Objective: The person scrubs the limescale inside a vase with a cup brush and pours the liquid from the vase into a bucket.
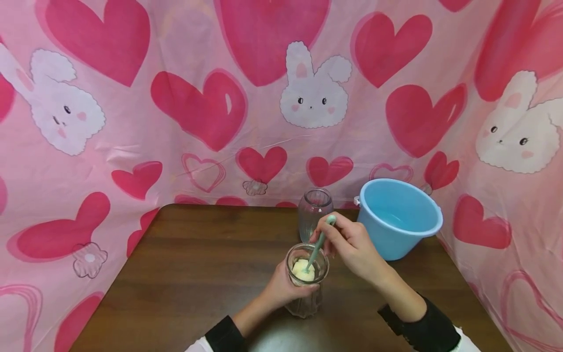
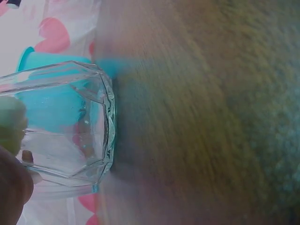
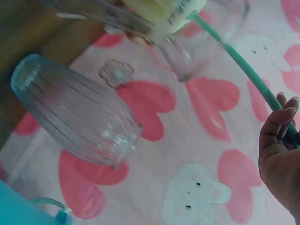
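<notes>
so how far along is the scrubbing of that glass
In hand: the left hand grips the faceted glass while the right hand works a green-handled sponge brush inside it. The ribbed glass bottle stands untouched behind, beside the blue basin. Nothing looks rinsed yet.

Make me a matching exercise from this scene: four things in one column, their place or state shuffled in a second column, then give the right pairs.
Things:
1. faceted glass
2. ribbed jar
3. blue bucket
4. green brush handle

Places or states:
A. stands empty behind the hands
B. pinched by the right hand, slanting down into a glass
C. gripped by the left hand, with a pale yellow sponge inside
D. at the table's far right, open side up

Pairs: 1-C, 2-A, 3-D, 4-B
</notes>
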Motion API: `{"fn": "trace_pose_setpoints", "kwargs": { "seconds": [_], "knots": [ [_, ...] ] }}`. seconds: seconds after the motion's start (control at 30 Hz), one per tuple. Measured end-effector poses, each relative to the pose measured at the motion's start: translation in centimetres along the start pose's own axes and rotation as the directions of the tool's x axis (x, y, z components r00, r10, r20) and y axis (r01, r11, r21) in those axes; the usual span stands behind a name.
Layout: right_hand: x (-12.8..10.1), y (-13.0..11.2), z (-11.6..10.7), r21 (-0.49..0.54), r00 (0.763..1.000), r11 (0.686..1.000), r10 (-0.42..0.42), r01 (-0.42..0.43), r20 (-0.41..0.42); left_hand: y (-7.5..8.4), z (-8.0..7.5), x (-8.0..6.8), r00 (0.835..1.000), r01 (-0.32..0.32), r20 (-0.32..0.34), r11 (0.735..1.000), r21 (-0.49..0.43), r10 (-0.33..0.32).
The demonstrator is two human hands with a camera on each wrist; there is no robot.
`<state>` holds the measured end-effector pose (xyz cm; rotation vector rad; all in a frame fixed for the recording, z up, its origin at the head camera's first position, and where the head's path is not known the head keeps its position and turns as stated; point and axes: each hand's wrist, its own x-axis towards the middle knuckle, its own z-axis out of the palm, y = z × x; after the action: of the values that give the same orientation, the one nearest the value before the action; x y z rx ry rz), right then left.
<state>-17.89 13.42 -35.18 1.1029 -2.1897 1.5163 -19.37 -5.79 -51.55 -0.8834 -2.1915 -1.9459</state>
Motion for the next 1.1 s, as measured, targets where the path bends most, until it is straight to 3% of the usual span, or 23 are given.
{"fn": "trace_pose_setpoints", "kwargs": {
  "seconds": [0.1,0.23,0.4,0.5,0.63,0.73,0.97,1.1],
  "knots": [
    [0.1,0.0,0.0,-0.005,1.0,1.0,-0.01,0.01,-0.004,0.1,0.0,0.1,1.0,0.007,0.004,1.0,-0.006,-0.007],
    [-0.8,1.1,1.0,-0.046,0.998,0.997,0.059,-0.058,0.032,0.3,0.0,0.0,0.999,0.038,-0.003,0.999,-0.021,-0.038],
    [-1.6,2.0,2.0,-0.069,0.988,0.991,0.122,-0.116,0.095,0.3,0.0,0.1,1.0,0.013,0.003,1.0,-0.026,-0.013],
    [-1.3,1.4,1.4,-0.08,0.994,0.994,0.077,-0.071,0.074,0.2,0.0,0.1,1.0,0.01,-0.005,1.0,-0.024,-0.01],
    [-0.1,-0.3,-0.3,-0.066,1.0,0.998,-0.015,0.014,-0.023,0.2,0.0,0.1,1.0,0.007,-0.017,1.0,-0.007,-0.007],
    [0.5,-1.1,-1.0,-0.045,0.998,0.998,-0.036,0.033,-0.051,0.3,0.1,0.1,1.0,0.005,-0.016,1.0,-0.001,-0.005],
    [-0.6,0.5,0.7,-0.073,0.997,0.996,0.059,-0.055,0.058,0.4,0.0,0.1,1.0,0.018,-0.02,1.0,-0.023,-0.019],
    [-1.2,1.6,1.4,-0.106,0.993,0.994,0.031,-0.019,0.113,0.5,0.0,0.0,0.999,0.03,-0.022,1.0,-0.006,-0.03]
  ]
}}
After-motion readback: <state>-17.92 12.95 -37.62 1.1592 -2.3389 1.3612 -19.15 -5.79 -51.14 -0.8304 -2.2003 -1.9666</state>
